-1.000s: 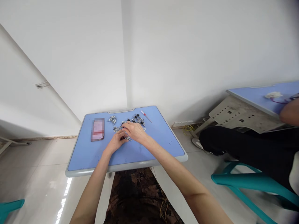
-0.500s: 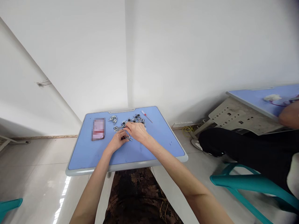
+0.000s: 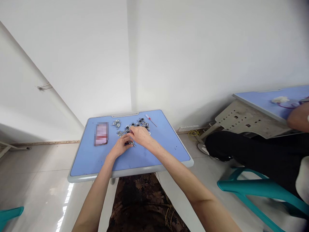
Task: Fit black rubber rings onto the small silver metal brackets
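On the blue table (image 3: 84,164), my left hand (image 3: 121,145) has its fingers curled round a small metal part (image 3: 132,143), whose end shows past the fingertips. My right hand (image 3: 140,134) is just to its right, thumb and fingers pinched together at the same spot; what they hold is too small to make out. Behind my hands lies a pile of small metal parts with black round pieces (image 3: 141,120). A smaller cluster of metal parts (image 3: 117,123) lies to the left of that pile.
A phone (image 3: 101,133) with a blurred screen lies on the table's left side. A red and white screwdriver (image 3: 151,120) lies at the back right. At far right, a person in black trousers (image 3: 241,146) sits on a green stool (image 3: 260,190) beside another blue table (image 3: 263,100).
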The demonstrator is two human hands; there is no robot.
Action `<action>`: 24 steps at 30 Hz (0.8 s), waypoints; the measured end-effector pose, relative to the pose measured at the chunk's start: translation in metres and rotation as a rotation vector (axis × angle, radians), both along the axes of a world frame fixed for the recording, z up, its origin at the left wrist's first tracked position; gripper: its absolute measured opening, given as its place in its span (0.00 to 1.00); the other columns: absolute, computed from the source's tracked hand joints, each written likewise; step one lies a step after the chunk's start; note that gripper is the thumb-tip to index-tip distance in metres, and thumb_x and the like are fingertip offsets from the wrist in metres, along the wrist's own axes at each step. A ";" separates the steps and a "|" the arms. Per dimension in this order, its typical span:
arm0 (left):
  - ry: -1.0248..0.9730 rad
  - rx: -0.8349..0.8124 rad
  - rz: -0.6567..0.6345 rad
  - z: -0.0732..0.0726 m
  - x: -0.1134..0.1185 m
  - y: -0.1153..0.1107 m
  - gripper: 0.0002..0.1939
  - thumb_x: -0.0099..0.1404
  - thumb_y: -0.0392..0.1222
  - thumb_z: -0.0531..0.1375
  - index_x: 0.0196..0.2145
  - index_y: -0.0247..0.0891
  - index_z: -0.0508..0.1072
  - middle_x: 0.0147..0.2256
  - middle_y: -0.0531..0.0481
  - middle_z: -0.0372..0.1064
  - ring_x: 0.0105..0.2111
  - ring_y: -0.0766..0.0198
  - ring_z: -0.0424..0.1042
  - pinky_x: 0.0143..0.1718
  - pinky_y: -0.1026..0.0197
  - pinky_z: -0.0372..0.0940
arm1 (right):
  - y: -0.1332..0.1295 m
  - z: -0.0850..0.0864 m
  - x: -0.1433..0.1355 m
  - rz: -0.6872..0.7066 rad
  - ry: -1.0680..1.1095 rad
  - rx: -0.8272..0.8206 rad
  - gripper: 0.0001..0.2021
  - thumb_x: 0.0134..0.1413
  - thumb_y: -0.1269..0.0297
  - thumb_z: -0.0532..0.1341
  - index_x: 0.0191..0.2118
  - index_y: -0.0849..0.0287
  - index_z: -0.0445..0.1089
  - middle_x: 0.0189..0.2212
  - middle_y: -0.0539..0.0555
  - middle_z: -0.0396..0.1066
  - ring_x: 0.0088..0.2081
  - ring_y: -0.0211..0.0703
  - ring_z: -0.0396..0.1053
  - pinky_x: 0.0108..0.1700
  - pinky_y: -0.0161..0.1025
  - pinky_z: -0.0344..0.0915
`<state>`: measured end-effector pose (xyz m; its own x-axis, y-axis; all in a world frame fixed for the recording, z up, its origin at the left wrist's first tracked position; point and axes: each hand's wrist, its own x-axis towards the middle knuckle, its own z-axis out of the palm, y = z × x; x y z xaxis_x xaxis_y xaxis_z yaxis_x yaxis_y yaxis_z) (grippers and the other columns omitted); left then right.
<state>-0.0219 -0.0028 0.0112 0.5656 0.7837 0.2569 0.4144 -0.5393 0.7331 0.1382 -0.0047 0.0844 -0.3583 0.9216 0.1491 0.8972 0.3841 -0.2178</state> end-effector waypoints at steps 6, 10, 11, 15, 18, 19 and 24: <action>-0.021 -0.060 0.002 0.001 -0.001 0.002 0.04 0.59 0.37 0.61 0.34 0.37 0.73 0.39 0.47 0.66 0.35 0.63 0.67 0.37 0.59 0.63 | 0.005 -0.002 -0.002 -0.025 0.002 0.003 0.13 0.62 0.56 0.54 0.40 0.61 0.69 0.35 0.58 0.75 0.38 0.46 0.72 0.36 0.36 0.59; -0.020 -0.041 0.012 0.000 -0.002 0.003 0.04 0.61 0.39 0.61 0.34 0.37 0.73 0.38 0.48 0.67 0.34 0.63 0.66 0.36 0.60 0.63 | 0.009 0.001 -0.003 -0.043 0.004 -0.012 0.15 0.61 0.54 0.54 0.39 0.61 0.71 0.35 0.59 0.76 0.39 0.48 0.72 0.37 0.37 0.61; -0.016 -0.029 0.015 0.000 -0.002 0.003 0.04 0.61 0.39 0.60 0.34 0.37 0.73 0.37 0.48 0.66 0.34 0.63 0.66 0.36 0.60 0.62 | 0.010 0.002 -0.004 -0.048 0.005 -0.017 0.15 0.61 0.54 0.55 0.39 0.61 0.71 0.35 0.59 0.76 0.39 0.48 0.72 0.37 0.37 0.61; -0.012 0.014 0.031 -0.003 -0.001 0.003 0.04 0.62 0.38 0.59 0.36 0.37 0.73 0.37 0.47 0.67 0.35 0.62 0.66 0.38 0.59 0.63 | 0.014 0.003 -0.005 -0.073 0.018 -0.025 0.14 0.61 0.55 0.55 0.40 0.61 0.71 0.35 0.60 0.76 0.39 0.47 0.73 0.38 0.36 0.61; -0.006 0.054 0.039 -0.006 0.000 0.004 0.05 0.63 0.38 0.59 0.37 0.37 0.73 0.38 0.47 0.67 0.37 0.61 0.67 0.41 0.57 0.64 | 0.016 0.000 -0.003 -0.101 0.039 -0.021 0.14 0.61 0.56 0.55 0.40 0.61 0.71 0.36 0.60 0.76 0.40 0.48 0.72 0.39 0.37 0.62; 0.001 0.069 0.042 -0.007 0.000 0.004 0.05 0.63 0.38 0.59 0.37 0.38 0.73 0.39 0.47 0.66 0.38 0.61 0.68 0.43 0.56 0.64 | 0.016 -0.001 -0.002 -0.113 0.049 -0.020 0.14 0.61 0.56 0.55 0.40 0.61 0.71 0.36 0.60 0.76 0.40 0.47 0.72 0.39 0.37 0.62; 0.042 0.110 0.044 -0.011 0.000 0.004 0.07 0.63 0.38 0.59 0.39 0.38 0.74 0.42 0.46 0.65 0.42 0.59 0.67 0.47 0.54 0.63 | 0.013 -0.007 0.006 -0.124 0.111 -0.007 0.12 0.60 0.58 0.56 0.38 0.61 0.71 0.34 0.58 0.76 0.37 0.46 0.72 0.36 0.36 0.60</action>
<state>-0.0219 0.0016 0.0005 0.5434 0.7763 0.3195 0.4689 -0.5964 0.6515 0.1438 0.0085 0.0778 -0.2231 0.9590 0.1750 0.9081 0.2697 -0.3204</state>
